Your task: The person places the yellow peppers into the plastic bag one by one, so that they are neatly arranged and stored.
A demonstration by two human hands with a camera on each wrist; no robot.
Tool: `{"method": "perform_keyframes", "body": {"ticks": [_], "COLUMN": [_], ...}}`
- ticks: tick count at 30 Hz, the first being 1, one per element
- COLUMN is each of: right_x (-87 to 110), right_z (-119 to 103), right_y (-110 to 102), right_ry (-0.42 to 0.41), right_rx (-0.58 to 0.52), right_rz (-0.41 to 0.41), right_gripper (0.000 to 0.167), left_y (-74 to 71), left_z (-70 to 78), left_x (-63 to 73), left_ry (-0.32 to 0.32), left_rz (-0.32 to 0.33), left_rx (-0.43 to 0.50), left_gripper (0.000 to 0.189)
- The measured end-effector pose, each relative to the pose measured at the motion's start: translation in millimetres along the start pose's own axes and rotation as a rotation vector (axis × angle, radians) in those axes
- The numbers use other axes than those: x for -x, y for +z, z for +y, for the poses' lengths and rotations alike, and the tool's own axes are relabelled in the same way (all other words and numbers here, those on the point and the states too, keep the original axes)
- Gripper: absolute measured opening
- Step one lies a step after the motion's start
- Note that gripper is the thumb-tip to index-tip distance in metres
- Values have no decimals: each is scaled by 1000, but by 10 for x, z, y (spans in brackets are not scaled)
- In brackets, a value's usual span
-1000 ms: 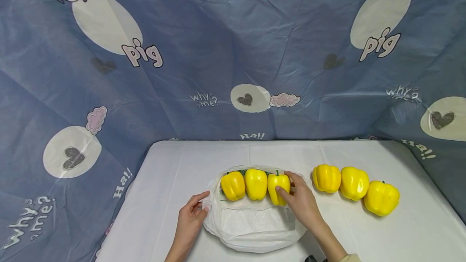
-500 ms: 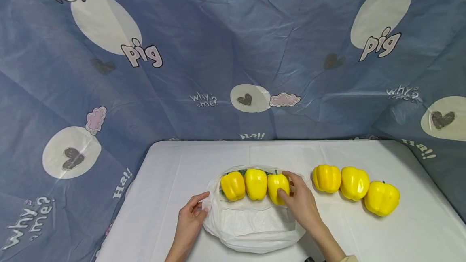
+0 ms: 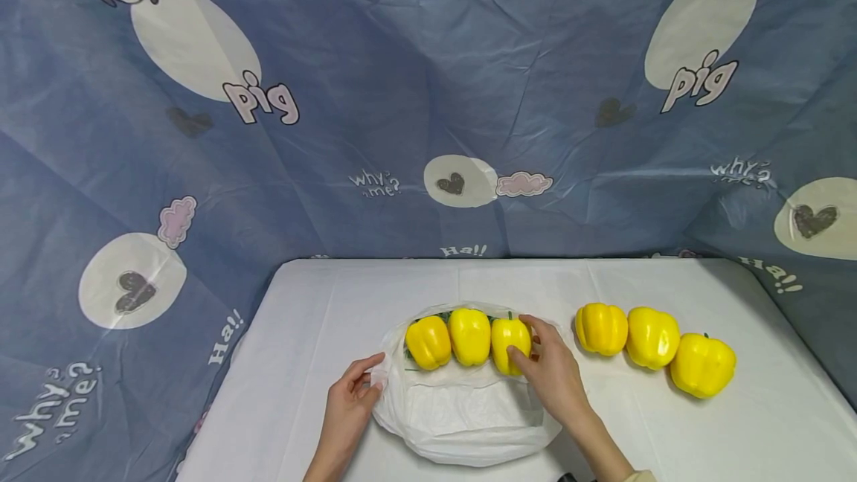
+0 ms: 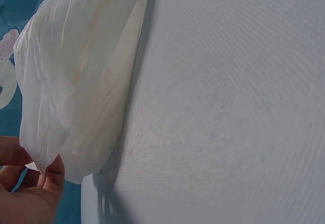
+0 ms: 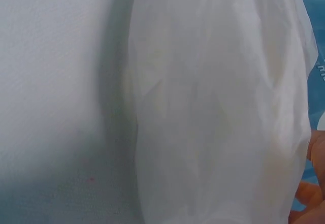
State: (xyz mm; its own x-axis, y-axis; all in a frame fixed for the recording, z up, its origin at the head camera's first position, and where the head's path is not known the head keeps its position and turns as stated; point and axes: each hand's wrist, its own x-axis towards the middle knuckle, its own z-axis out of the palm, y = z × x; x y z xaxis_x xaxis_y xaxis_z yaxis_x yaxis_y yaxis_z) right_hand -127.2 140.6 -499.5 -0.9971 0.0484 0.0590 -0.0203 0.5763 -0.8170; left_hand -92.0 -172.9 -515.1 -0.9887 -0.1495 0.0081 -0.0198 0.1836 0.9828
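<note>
Left hand (image 3: 351, 402) pinching white thin-plastic bag (image 3: 472, 446); right hand (image 3: 557, 372) gripping glossy yellow bell pepper with green stem (image 3: 506, 344)

The left hand's fingers are pinching the bag's left edge against the thumb; the left wrist view is showing the same pinch. The right hand's fingers are gripping the stemmed pepper, the thumb pressing its front. That pepper is sitting between these fingers, within the bag's mouth. Left of the right fingers, a rounded yellow bell pepper (image 3: 471, 337) is lying just beside it, and a ribbed yellow bell pepper (image 3: 429, 342) is lying farther left, both inside the bag. Right of the right fingers, three blocky yellow bell peppers (image 3: 652, 338) are forming a slanting row on the white cloth-covered worktop (image 3: 676, 441). Beyond both hands' fingers, a blue printed fabric backdrop (image 3: 428, 80) is hanging.
</note>
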Motion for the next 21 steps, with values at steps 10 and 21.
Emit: {"method": "perform_keyframes", "body": {"ticks": [10,21], "right_x": [51,149], "right_z": [-24,-37], "right_y": [-66,-223], "right_ry": [12,-62], "right_rx": [-13,-15], "right_rz": [-1,48], "right_gripper": [57,56], "left_y": [-3,11], "left_z": [25,10], "left_x": [8,-1], "left_ry": [9,-7], "left_rz": [3,8], "left_rx": [-1,-25], "left_gripper": [42,44]}}
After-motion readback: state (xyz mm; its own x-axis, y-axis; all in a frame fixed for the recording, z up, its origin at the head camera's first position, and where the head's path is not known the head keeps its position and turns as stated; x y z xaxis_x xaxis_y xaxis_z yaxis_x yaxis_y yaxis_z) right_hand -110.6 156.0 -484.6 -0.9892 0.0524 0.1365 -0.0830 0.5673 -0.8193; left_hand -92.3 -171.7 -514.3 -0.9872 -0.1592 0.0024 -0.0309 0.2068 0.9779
